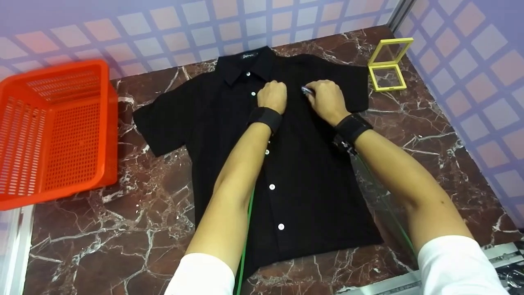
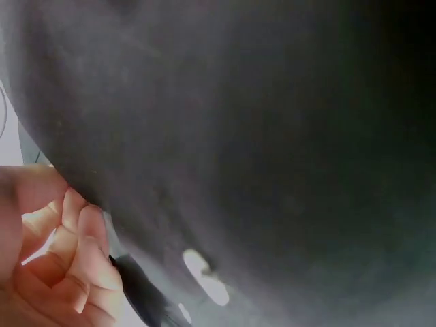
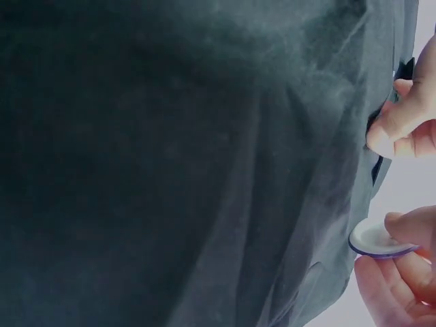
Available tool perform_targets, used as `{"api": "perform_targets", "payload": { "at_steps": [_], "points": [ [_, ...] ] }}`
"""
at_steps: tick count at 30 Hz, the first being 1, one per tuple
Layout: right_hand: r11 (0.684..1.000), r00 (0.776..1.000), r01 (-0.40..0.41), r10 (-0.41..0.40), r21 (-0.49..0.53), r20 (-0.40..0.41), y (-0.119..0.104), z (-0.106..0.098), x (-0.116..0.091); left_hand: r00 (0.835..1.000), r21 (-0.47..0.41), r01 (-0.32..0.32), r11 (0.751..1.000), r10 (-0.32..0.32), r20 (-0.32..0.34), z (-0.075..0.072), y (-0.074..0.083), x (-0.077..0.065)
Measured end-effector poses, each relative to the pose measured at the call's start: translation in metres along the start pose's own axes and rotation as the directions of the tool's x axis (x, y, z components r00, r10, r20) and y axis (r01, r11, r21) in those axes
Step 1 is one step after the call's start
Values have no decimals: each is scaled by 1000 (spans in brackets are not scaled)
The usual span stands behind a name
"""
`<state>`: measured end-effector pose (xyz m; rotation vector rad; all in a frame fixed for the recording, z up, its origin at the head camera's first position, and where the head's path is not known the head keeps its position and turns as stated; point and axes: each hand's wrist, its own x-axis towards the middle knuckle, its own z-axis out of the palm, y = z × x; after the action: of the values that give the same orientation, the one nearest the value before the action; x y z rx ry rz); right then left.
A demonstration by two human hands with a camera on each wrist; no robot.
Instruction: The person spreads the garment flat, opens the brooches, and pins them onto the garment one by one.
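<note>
A black short-sleeved shirt lies spread front up, its collar toward the wall and white buttons down the middle. My left hand pinches the shirt's cloth at the chest, just beside the button strip; in the left wrist view its fingers are curled at the fabric's edge. Over the other side of the chest, my right hand holds a small round badge between thumb and fingers. The badge has a pale face or back and a blue rim, and sits close to the cloth.
An orange plastic basket stands at the left of the brown marbled table. Near the right sleeve, a yellow hinged frame with clear panes stands open. Patterned walls border the back and right.
</note>
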<state>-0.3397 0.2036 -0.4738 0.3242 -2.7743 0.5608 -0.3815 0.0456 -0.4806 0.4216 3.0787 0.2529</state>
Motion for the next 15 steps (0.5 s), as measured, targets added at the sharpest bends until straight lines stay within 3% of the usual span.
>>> {"api": "perform_targets", "payload": {
  "at_steps": [3, 7, 15],
  "points": [
    [1000, 1000, -3, 3, 12, 6, -1, 0, 1, 1000, 7, 6, 1000, -6, 14, -2, -1, 0],
    [1000, 1000, -3, 3, 26, 11, -2, 0, 3, 998, -26, 65, 998, -64, 17, -5, -1, 1],
    [1000, 1000, -18, 17, 26, 11, -1, 0, 2, 995, -75, 77, 994, -81, -51, -5, -1, 5]
  ]
}}
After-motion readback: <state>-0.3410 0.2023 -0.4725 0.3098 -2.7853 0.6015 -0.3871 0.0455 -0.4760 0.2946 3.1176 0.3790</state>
